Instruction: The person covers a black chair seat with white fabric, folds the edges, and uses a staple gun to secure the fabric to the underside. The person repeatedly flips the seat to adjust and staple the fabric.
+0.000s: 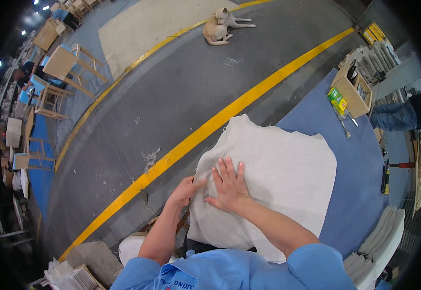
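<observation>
A pale grey-white fabric cover with uneven, frayed edges spreads in front of me, over a blue-topped table and toward my body. What lies beneath the fabric, if anything, is hidden. My right hand rests flat on its left part, the fingers stretched and slightly apart. At the left edge of the fabric, my left hand is closed with curled fingers, its thumb on top and the edge pinched between them. The other fingers of that hand are partly hidden.
A wooden box with tools stands at the table's far right, beside a green-yellow carton. Stacked grey pads lie at the lower right. Beyond a yellow floor line, a dog lies. Wooden chairs and people are farther off.
</observation>
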`<state>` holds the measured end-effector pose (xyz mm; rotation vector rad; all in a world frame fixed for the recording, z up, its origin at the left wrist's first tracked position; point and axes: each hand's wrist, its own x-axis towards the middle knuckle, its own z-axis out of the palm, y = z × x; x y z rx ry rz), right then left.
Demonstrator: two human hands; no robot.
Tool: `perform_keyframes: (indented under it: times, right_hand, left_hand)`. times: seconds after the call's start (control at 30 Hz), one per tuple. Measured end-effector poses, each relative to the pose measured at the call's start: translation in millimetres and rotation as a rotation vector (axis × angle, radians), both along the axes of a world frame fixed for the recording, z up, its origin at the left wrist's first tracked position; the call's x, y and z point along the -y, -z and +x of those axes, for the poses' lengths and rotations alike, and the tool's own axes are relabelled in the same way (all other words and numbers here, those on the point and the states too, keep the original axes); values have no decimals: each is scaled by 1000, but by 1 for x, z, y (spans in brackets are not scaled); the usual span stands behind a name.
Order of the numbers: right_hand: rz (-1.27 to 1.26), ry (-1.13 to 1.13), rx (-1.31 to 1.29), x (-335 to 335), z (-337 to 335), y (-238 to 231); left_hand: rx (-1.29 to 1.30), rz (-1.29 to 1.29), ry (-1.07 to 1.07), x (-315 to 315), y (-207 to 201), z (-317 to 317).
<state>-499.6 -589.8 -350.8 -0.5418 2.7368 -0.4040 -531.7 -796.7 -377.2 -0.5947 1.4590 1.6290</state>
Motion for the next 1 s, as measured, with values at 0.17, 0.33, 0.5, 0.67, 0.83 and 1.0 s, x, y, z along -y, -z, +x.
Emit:
perform_keyframes:
  times: [0.17, 0.33, 0.5, 0.67, 0.83, 1.0]
  right_hand:
    - [32, -13, -39, 3, 1, -8]
    - [48, -18, -65, -1, 4, -13]
    - [14, 1, -92, -4, 9, -14]
    - [9, 0, -111, -6, 12, -15]
    - [35, -22, -60, -5, 11, -25]
    - [-39, -61, -138, -17, 16, -26]
  left_hand:
    - [-80, -128, 300, 6, 8, -8]
    - [-172, -199, 183, -7, 16, -2]
    - [-194, -203, 6, -19, 16, 6]
    - [-404, -146, -190, -41, 28, 16]
    - [-700, -593, 31, -53, 26, 16]
    - [-725, -940, 258, -63, 11, 16]
